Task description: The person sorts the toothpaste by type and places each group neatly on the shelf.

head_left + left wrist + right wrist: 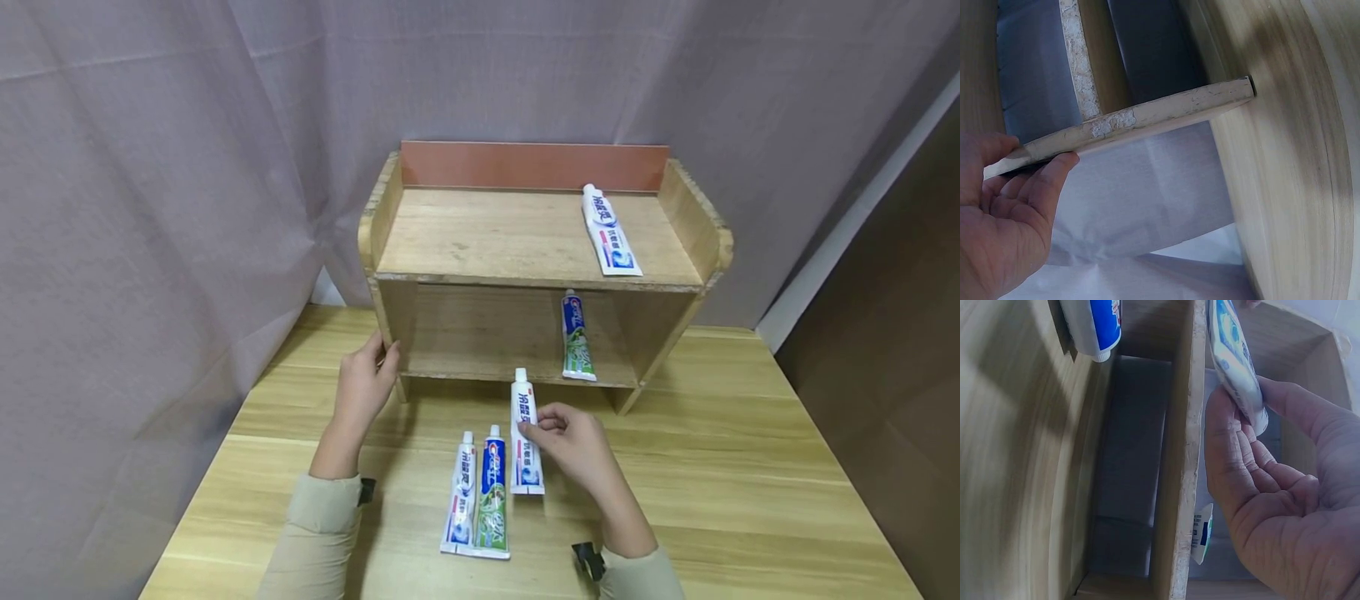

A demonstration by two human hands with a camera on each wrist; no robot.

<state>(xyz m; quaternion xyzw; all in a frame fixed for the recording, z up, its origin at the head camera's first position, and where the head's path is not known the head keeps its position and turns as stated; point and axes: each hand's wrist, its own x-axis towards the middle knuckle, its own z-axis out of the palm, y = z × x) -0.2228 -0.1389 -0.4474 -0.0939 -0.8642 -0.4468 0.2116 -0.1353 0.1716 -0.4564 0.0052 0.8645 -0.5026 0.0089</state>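
My right hand (577, 446) pinches a white toothpaste tube (521, 388) between thumb and fingers, cap pointing toward the shelf. In the right wrist view this tube (1238, 369) stands on edge in the grip, close to the shelf's front edge. My left hand (365, 375) holds the left side panel of a small two-tier wooden shelf (465, 242). The left wrist view has the thumb on one face of the panel (1166, 109) and the fingers on the other. Beside the held tube, a white toothpaste tube (461, 492) and a blue-green one (492, 500) lie side by side on the table.
On the upper tier lies another white toothpaste tube (611, 237), right of centre. The lower tier bears a blue-green toothpaste tube (577, 333). The wooden table (720, 467) extends around the shelf, and a grey curtain (510, 75) hangs behind it.
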